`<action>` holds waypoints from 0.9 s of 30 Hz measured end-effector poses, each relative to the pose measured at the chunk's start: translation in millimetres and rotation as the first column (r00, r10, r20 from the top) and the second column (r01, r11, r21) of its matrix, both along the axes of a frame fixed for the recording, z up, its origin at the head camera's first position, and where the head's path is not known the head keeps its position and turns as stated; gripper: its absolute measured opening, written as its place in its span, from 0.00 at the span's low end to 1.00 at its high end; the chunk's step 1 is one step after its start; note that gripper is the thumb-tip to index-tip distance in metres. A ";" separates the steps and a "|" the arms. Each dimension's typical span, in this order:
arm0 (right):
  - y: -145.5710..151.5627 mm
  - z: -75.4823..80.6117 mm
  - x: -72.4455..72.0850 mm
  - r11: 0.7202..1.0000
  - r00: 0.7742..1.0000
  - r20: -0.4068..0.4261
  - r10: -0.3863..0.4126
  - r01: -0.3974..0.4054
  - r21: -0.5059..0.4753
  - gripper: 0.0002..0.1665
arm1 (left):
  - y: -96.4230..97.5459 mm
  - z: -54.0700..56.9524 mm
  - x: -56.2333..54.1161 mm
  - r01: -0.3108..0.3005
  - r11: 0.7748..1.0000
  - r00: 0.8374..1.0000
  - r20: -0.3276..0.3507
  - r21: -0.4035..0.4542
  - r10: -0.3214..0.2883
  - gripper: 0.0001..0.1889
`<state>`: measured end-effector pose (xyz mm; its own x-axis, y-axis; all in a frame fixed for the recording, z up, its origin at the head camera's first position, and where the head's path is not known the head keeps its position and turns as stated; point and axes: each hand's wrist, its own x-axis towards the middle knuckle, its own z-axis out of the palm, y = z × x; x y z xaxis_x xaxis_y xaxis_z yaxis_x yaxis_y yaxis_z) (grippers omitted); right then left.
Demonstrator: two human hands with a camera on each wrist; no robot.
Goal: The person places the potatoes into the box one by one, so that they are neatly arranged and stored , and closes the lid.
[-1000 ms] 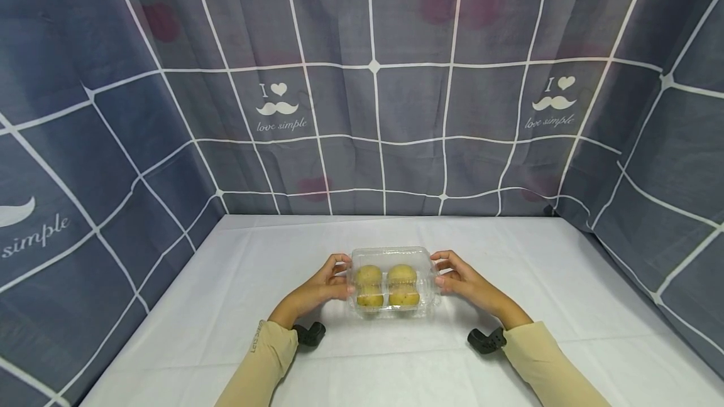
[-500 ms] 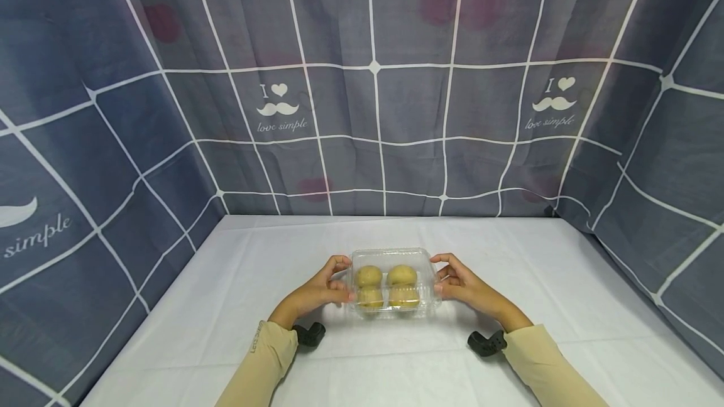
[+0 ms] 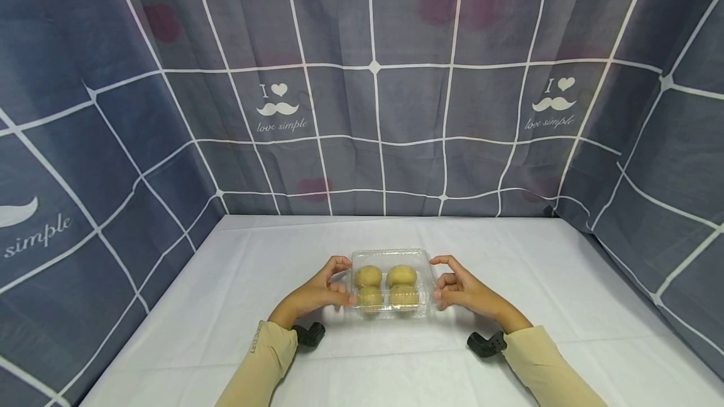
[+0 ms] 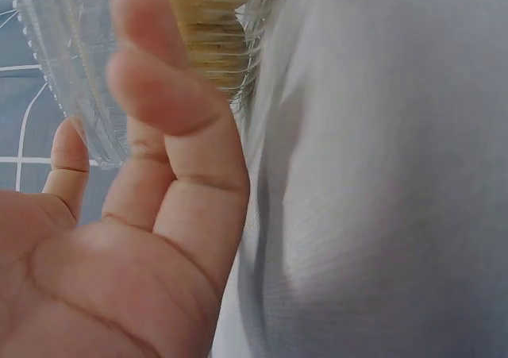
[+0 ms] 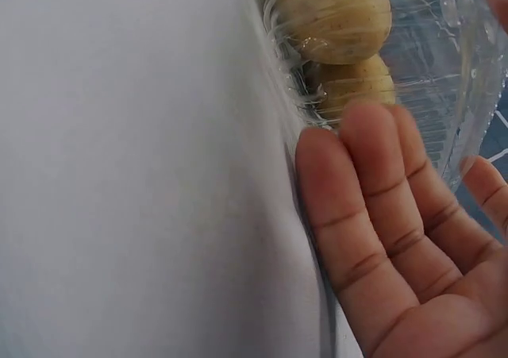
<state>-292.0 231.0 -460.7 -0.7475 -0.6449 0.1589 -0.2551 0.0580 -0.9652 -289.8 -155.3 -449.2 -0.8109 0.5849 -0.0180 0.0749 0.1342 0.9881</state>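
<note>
A clear plastic clamshell container (image 3: pixel 390 257) with ridged walls sits over the white table, in the middle of the head view. Several yellowish potatoes (image 3: pixel 402 276) lie inside it, seen through the plastic. My left hand (image 3: pixel 319 286) grips its left side, thumb at the front corner and index finger at the back corner. On the right side my right hand (image 3: pixel 466 287) holds it the same way. In the left wrist view, the other fingers (image 4: pixel 202 159) curl beside the wall. The right wrist view shows fingertips (image 5: pixel 325 163) close to the ridged wall and potatoes (image 5: pixel 337 17).
A white cloth (image 3: pixel 237 281) covers the table. Dark checked curtains (image 3: pixel 407 105) with white lines hang behind it and at both sides. A black wrist device (image 3: pixel 309 335) sits at the left wrist, and another black device (image 3: pixel 486 343) at the right.
The container and both hands have shifted only slightly. Glare across the front potatoes has changed, and the right hand's fingers have moved a little at the container's side.
</note>
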 end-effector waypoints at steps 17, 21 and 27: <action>-2.0 -6.5 -2.1 0.997 0.996 0.069 0.064 -0.060 -0.057 0.44 | 2.1 3.8 0.4 -0.033 0.999 0.998 0.056 -0.034 0.035 0.42; -3.4 -6.7 -1.9 0.993 0.993 0.087 0.075 -0.067 -0.097 0.46 | 2.3 3.1 -0.6 -0.033 0.999 0.997 0.072 -0.026 0.035 0.41; -4.8 -6.7 -1.0 0.988 0.990 0.110 0.092 -0.077 -0.135 0.48 | 1.7 2.2 -1.3 -0.032 0.999 0.996 0.077 -0.031 0.034 0.42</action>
